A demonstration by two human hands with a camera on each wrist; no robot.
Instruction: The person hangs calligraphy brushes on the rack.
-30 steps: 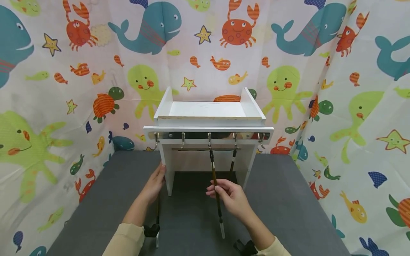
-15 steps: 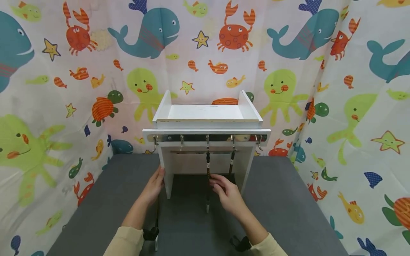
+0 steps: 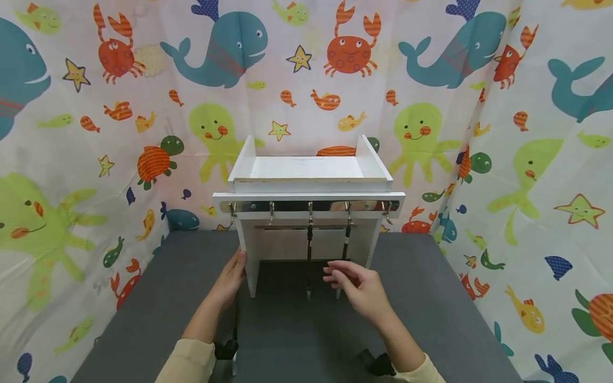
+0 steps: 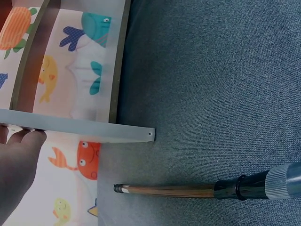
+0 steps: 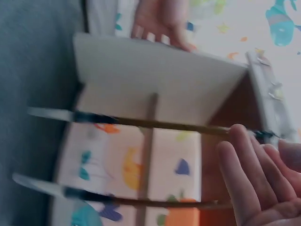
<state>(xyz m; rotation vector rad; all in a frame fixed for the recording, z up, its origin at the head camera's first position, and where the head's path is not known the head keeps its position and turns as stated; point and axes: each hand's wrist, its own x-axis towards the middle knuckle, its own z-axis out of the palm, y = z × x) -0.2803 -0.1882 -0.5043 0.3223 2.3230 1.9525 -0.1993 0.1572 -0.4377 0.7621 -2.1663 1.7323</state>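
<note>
A white shelf rack (image 3: pixel 311 185) carries a metal strip with several hooks (image 3: pixel 311 211). Two capped calligraphy brushes hang from it: the middle brush (image 3: pixel 309 255) and, one hook to the right, the other brush (image 3: pixel 347 243). My left hand (image 3: pixel 231 277) rests against the outer face of the rack's left side panel (image 4: pixel 75 126). My right hand (image 3: pixel 356 287) is just right of the middle brush, fingers loosely bent and holding nothing. It partly hides the right brush, whose capped tip shows below. A third capped brush (image 4: pixel 171 190) lies on the grey surface at left, partly behind my left wrist.
The rack stands on a grey cloth-covered table (image 3: pixel 431 308). A curtain (image 3: pixel 306 122) printed with sea animals closes off the back and both sides. An open-topped white tray section (image 3: pixel 306 167) forms the rack's top.
My right hand let go of the middle brush and drew right. The brush swung from a slant to hanging nearly straight down. My left hand stayed on the panel.
</note>
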